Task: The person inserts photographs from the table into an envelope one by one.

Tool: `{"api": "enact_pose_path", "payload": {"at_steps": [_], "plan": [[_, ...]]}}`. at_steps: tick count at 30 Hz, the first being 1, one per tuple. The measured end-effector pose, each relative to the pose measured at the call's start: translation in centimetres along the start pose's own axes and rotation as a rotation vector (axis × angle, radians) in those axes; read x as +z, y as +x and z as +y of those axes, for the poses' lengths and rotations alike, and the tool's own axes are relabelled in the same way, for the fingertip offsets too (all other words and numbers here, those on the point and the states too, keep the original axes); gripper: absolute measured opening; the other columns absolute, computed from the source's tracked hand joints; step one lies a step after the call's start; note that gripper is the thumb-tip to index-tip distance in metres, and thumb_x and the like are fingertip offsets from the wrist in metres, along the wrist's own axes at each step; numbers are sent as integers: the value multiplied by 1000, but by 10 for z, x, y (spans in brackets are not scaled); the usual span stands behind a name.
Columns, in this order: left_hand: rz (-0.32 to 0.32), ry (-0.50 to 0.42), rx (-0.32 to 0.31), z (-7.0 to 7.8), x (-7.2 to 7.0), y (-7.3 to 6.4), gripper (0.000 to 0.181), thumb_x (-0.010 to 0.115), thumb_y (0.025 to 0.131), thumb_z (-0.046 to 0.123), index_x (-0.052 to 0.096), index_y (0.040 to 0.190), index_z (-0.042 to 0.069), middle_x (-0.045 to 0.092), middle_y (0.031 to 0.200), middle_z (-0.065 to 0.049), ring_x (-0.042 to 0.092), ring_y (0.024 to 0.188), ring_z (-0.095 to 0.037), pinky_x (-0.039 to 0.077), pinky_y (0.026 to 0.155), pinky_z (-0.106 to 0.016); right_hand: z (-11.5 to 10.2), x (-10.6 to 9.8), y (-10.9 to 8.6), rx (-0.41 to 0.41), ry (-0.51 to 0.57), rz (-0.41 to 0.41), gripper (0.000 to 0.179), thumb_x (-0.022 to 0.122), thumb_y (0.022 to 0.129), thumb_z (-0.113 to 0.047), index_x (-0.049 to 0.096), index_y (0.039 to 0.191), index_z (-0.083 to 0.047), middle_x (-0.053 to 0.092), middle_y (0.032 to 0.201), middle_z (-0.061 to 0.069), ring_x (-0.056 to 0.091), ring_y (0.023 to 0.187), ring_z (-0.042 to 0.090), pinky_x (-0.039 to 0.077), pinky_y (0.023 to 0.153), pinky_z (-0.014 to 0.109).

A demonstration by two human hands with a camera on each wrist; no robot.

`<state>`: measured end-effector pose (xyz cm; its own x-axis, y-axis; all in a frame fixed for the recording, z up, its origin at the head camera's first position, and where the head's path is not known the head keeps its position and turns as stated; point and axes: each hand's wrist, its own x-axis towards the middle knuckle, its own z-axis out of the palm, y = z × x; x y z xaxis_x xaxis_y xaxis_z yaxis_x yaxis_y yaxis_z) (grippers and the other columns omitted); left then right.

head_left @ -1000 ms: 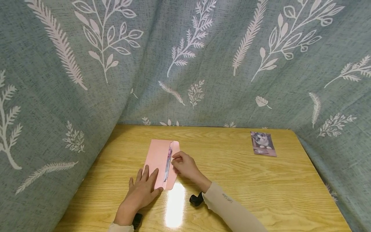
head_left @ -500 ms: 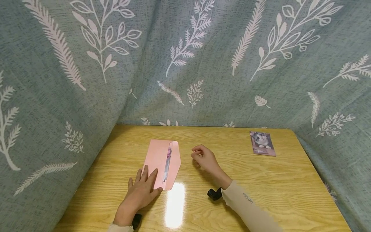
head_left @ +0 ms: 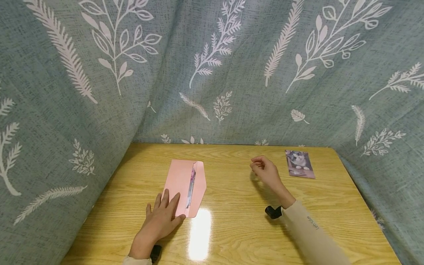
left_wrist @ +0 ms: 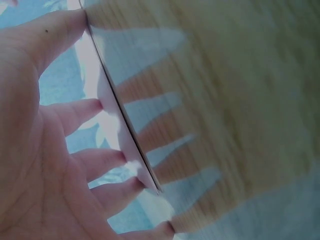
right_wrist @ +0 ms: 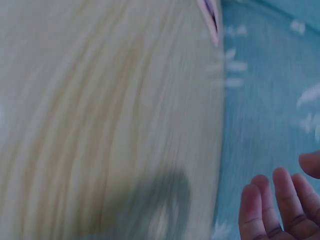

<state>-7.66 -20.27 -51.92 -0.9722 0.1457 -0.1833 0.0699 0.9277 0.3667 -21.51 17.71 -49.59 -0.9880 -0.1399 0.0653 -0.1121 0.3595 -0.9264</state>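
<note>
A pink envelope [head_left: 179, 175] lies on the left part of the table with its pointed flap [head_left: 200, 189] spread open to the right. In its slot shows a strip of a colored picture [head_left: 190, 189], the rest hidden inside. My left hand [head_left: 159, 221] rests on the envelope's near part with fingers spread; in the left wrist view its fingertips touch the envelope's edge. My right hand [head_left: 267, 175] is above the table, fingers loosely bent, holding nothing. To its right lies a photo of a grey-and-white cat [head_left: 300, 163].
The wooden table [head_left: 238, 235] has a bright light reflection [head_left: 199, 235] near its front. A green leaf-patterned curtain [head_left: 245, 73] hangs along the back and both sides. A black wrist camera [head_left: 273, 212] sits below the right wrist.
My right hand has left the envelope's flap and moved right across the table toward the cat photo. The left hand and the envelope have stayed in place.
</note>
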Motion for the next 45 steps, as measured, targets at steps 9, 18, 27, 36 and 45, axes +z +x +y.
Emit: {"api": "enact_pose_path", "payload": {"at_steps": [9, 18, 27, 36, 45], "plan": [[7, 3, -1, -1, 0, 1, 76, 63, 96, 50, 34, 158, 16, 15, 161, -28, 11, 146, -51, 10, 102, -81, 28, -60, 10, 37, -140, 150, 37, 59, 103, -22, 57, 128, 5, 61, 116, 21, 59, 102, 38, 52, 77, 32], [1, -11, -11, 0, -2, 1, 77, 62, 96, 50, 33, 158, 16, 13, 162, -28, 10, 146, -51, 9, 103, -81, 51, -110, 23, 119, -285, 288, 39, 54, 104, -21, 55, 133, 5, 58, 125, 24, 55, 112, 38, 49, 83, 38], [-9, -15, -8, 0, -3, -1, 77, 62, 96, 51, 33, 158, 17, 12, 162, -27, 9, 146, -51, 8, 102, -81, 75, -149, 33, 185, -438, 263, 54, 56, 103, -21, 41, 144, 12, 40, 142, 39, 47, 120, 54, 43, 93, 64], [-1, -10, -2, 0, -4, -1, 76, 63, 96, 50, 34, 158, 16, 13, 162, -28, 10, 146, -51, 9, 102, -81, 86, -169, 38, 349, -453, 114, 79, 55, 102, -35, 19, 152, 14, 26, 150, 41, 22, 135, 61, 27, 106, 69], [-5, -15, -2, 0, -2, -1, 75, 63, 96, 49, 34, 158, 16, 13, 162, -27, 9, 147, -50, 8, 103, -80, 87, -171, 42, 391, -610, 20, 81, 52, 100, -40, 22, 149, 17, 16, 146, 48, 12, 130, 67, 16, 101, 74]]}}
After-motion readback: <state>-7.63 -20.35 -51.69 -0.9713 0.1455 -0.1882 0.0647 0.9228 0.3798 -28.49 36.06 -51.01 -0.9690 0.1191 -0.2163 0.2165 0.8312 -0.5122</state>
